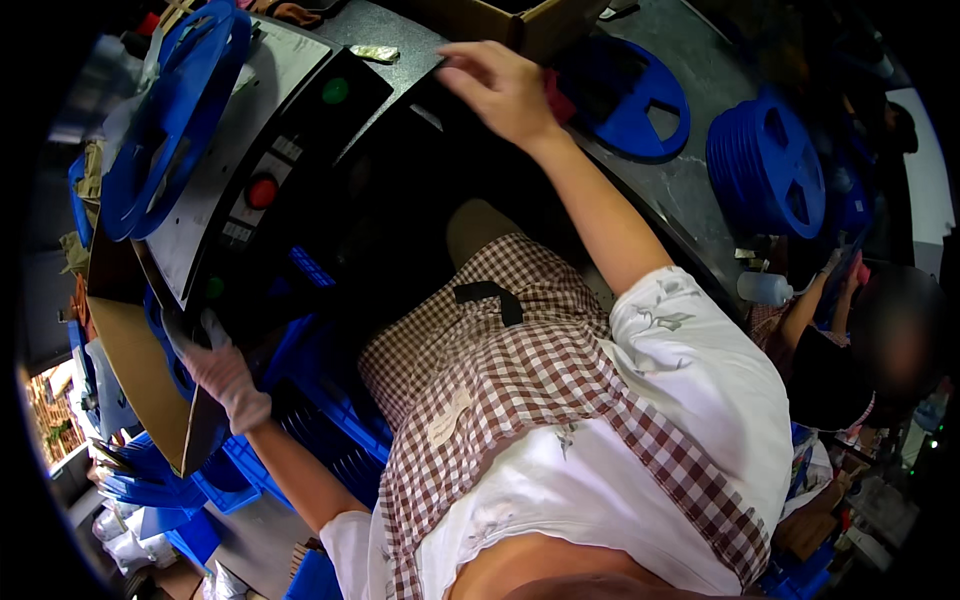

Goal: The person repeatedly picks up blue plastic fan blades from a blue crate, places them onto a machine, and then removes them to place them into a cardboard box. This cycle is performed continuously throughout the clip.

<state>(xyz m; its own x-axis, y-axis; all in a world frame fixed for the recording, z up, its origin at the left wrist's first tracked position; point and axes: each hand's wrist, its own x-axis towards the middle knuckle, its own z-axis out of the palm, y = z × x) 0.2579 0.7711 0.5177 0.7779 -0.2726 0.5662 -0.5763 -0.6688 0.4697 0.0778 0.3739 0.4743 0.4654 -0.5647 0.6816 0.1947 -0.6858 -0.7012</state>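
My left hand, in a pale glove, reaches to the lower corner of a grey control box at the left, beside an open cardboard box. Its fingers are blurred against dark shapes, and whether they grip anything is hidden. My bare right hand hovers at the far edge of the grey worktop, fingers stretched loosely to the left with a gap between them and nothing visible in them. Close to its wrist is a small dark red piece. A blue reel leans on the control box.
The control box's dark front has a red button and a green one. On the right worktop lie a blue disc, a stack of blue reels and a white bottle. Blue crates stand low left. Another person works at right.
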